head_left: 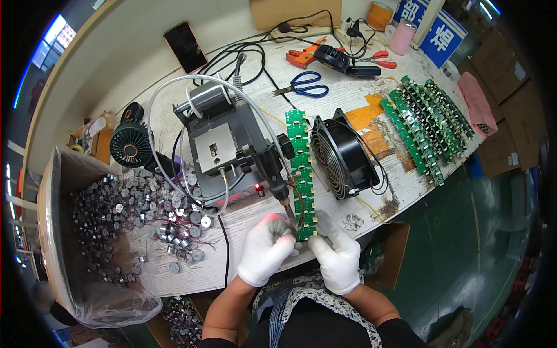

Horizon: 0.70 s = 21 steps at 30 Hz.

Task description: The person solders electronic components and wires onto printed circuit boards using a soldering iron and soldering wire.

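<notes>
A long strip of green circuit boards (301,159) runs away from me between a soldering machine (217,136) and a black fan (346,153). My right hand (337,255), in a white glove, pinches the strip's near end from the right. On the left side of that end, my gloved left hand (266,248) has its fingers closed; what is in them is hidden. Just above the left fingers, the soldering iron (277,180) points down, its tip close to the boards. A red glow falls on the left glove. Thin brown wires hang by the tip.
Many small round motors (174,232) with wires spill from a plastic-lined box (64,232) at the left. More board strips (423,127) lie at the right. Blue-handled scissors (307,86), a handheld fan (333,58), red-handled pliers (380,60), a phone (185,46) and black cables lie at the back.
</notes>
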Tool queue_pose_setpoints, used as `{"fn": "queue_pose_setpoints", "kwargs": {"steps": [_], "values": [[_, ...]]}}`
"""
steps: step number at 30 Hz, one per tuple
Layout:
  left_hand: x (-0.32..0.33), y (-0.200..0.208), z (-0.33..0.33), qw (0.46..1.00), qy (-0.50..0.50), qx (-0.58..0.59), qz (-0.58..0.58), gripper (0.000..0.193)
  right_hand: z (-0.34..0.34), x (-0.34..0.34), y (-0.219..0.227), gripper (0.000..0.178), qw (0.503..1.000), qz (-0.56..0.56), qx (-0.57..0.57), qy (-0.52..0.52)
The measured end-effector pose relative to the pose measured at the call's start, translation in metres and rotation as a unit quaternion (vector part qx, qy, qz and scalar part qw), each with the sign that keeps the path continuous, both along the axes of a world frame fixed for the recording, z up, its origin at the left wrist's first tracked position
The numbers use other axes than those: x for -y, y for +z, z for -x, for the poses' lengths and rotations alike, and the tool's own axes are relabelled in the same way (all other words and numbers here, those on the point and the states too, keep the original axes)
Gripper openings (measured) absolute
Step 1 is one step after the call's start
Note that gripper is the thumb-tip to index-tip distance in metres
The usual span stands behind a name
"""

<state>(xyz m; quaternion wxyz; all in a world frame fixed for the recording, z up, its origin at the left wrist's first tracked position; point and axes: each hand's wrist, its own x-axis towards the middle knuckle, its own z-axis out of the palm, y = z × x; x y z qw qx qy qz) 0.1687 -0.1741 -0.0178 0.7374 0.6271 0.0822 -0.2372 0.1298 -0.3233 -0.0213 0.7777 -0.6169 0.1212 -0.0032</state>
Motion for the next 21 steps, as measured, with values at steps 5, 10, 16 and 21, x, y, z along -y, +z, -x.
{"fn": "queue_pose_setpoints", "kwargs": {"steps": [5, 10, 16, 21], "values": [[-0.001, 0.002, 0.0, 1.0, -0.007, -0.006, -0.007, 0.011, 0.001, -0.001, 0.005, 0.043, 0.998, -0.033, -0.049, 0.003], [-0.002, -0.002, 0.005, 0.999, -0.001, -0.034, 0.026, 0.009, 0.0, 0.003, 0.0, 0.046, 0.997, -0.028, -0.06, 0.035], [-0.008, -0.015, 0.014, 1.0, -0.006, -0.029, -0.007, 0.008, 0.0, 0.004, -0.001, 0.055, 0.993, -0.056, -0.066, 0.08], [-0.008, -0.009, 0.019, 0.996, -0.068, -0.019, -0.051, 0.013, -0.005, 0.004, 0.009, 0.058, 0.992, -0.009, -0.068, 0.104]]}}
